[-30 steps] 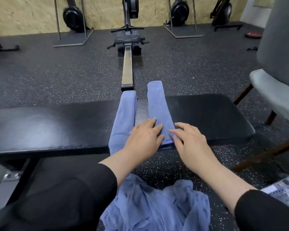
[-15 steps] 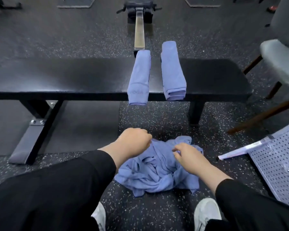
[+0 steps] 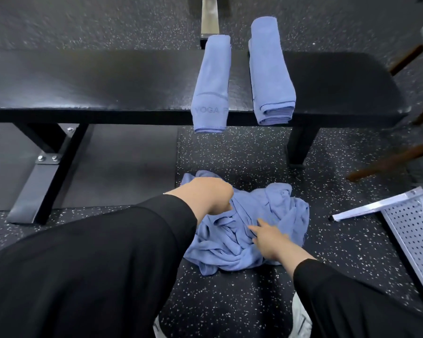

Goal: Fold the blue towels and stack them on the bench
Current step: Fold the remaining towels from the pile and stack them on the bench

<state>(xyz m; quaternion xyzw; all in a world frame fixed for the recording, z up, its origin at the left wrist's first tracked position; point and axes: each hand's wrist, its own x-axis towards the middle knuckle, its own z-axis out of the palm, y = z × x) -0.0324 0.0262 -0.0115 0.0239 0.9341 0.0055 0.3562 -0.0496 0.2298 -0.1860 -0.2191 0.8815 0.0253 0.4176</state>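
Both hands have left the bench (image 3: 108, 93), where two folded towels (image 3: 271, 76) lie side by side (not yet stacked), and dropped to the crumpled towel pile (image 3: 274, 215) on the floor. The left hand (image 3: 210, 193) curls into the cloth; the right hand (image 3: 266, 237) rests fingers spread on it, so the next towel's pickup begins.

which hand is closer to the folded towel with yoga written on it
Left. The left hand is on the far left edge of the towel pile, almost straight below the yoga towel. The right hand rests lower on the pile, farther away.
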